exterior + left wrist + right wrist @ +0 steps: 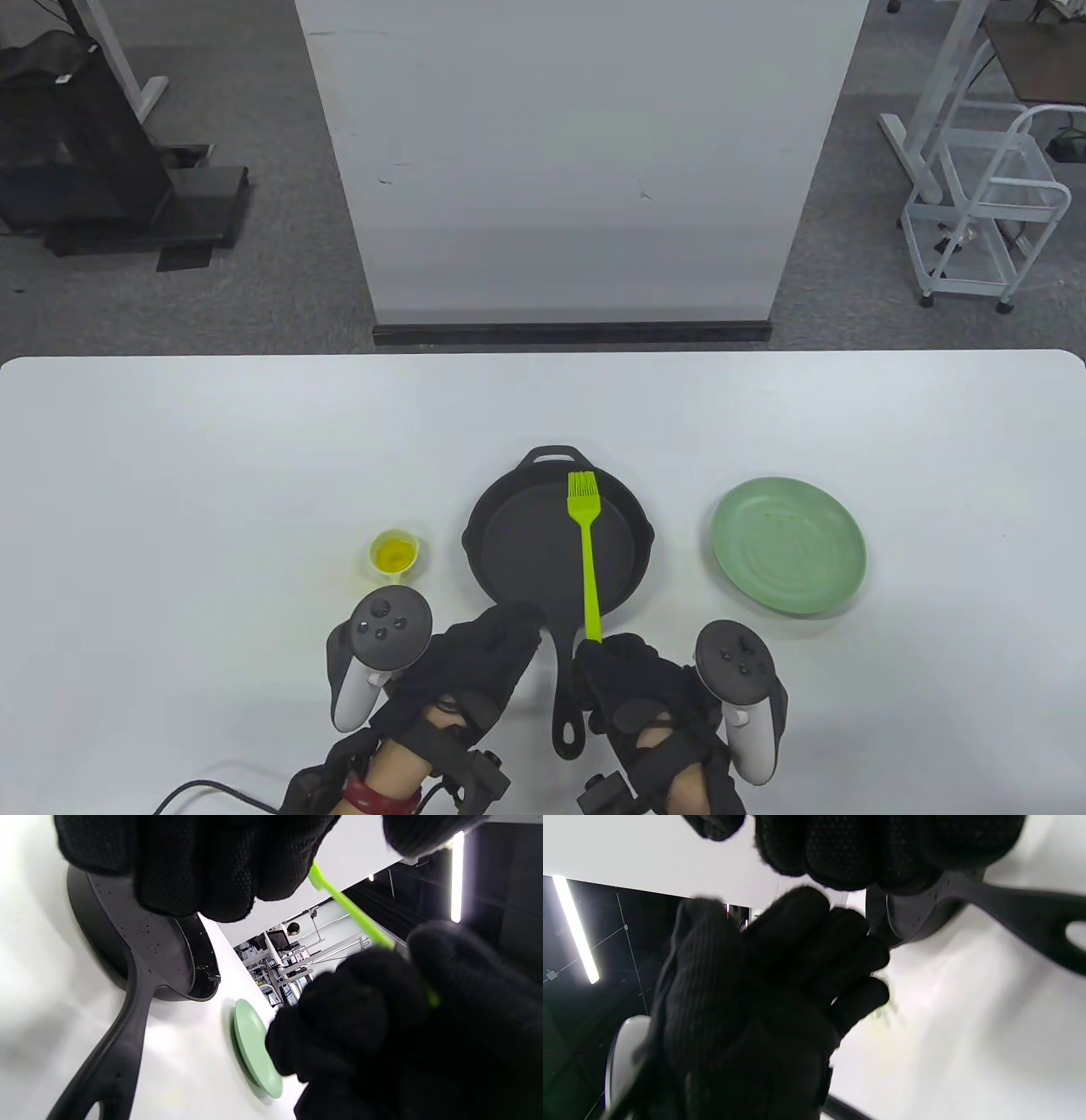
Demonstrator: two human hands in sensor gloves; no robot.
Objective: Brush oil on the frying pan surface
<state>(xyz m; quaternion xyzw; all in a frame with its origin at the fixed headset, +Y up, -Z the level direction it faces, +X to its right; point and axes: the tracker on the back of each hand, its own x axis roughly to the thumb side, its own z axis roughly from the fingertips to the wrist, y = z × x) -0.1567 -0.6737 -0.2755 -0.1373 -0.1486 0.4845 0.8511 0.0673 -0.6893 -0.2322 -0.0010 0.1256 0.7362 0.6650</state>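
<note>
A black frying pan (517, 543) sits mid-table with its handle (567, 705) pointing toward me. A green silicone brush (587, 560) lies over the pan, its bristles (582, 486) on the pan's far inner surface. My right hand (598, 652) grips the near end of the brush handle; the brush shaft also shows in the left wrist view (352, 912). My left hand (517, 624) holds the pan's near rim beside the handle base, with fingers (191, 878) curled over the pan's edge (140, 942). A small cup of yellow oil (394, 556) stands left of the pan.
A light green plate (789, 545) lies right of the pan, and also shows in the left wrist view (250, 1043). A white panel (577, 170) stands behind the table's far edge. A black cable (204, 789) trails at the near left.
</note>
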